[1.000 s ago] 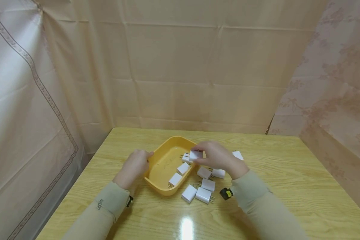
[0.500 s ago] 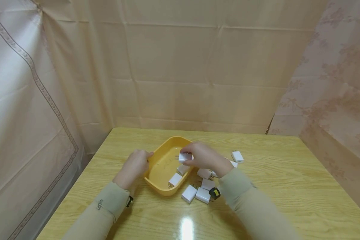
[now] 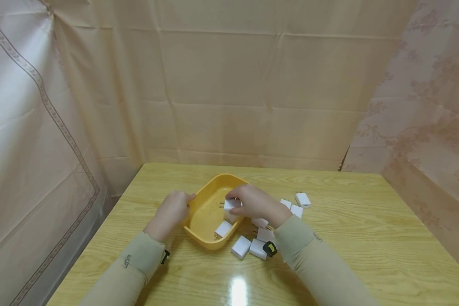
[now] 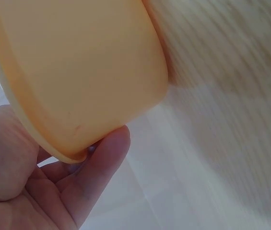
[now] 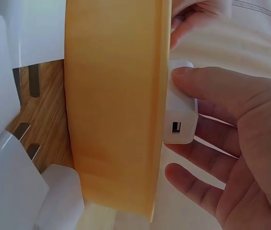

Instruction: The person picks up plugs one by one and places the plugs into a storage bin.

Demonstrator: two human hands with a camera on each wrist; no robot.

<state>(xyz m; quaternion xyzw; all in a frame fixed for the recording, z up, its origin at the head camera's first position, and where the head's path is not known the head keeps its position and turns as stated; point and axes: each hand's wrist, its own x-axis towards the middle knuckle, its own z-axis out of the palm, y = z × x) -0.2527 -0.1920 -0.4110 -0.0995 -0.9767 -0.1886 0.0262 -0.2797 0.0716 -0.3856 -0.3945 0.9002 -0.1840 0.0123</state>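
My left hand [image 3: 171, 215] grips the left rim of a yellow plastic tray [image 3: 204, 214], fingers and thumb pinching its edge in the left wrist view. Over the tray's right side my right hand [image 3: 257, 205] holds a white USB charger [image 3: 231, 204] between thumb and fingers, its prongs pointing left. The right wrist view shows that charger's USB port [image 5: 176, 127] just past the tray's wall [image 5: 116, 105]. Inside the tray, a white charger [image 3: 223, 230] lies near the front right wall. Another sits partly hidden beneath the held one.
Several more white chargers lie on the wooden table [image 3: 348, 225] right of the tray, including one at the front [image 3: 241, 247] and one farther back [image 3: 302, 199]. The right hand and sleeve partly cover some. A beige cloth [image 3: 229, 93] hangs behind the table.
My right hand has carried the charger left from the tray's right edge to over its inside, then slightly lower. Chargers behind the right wrist have come into view. My left hand and the tray stay still.
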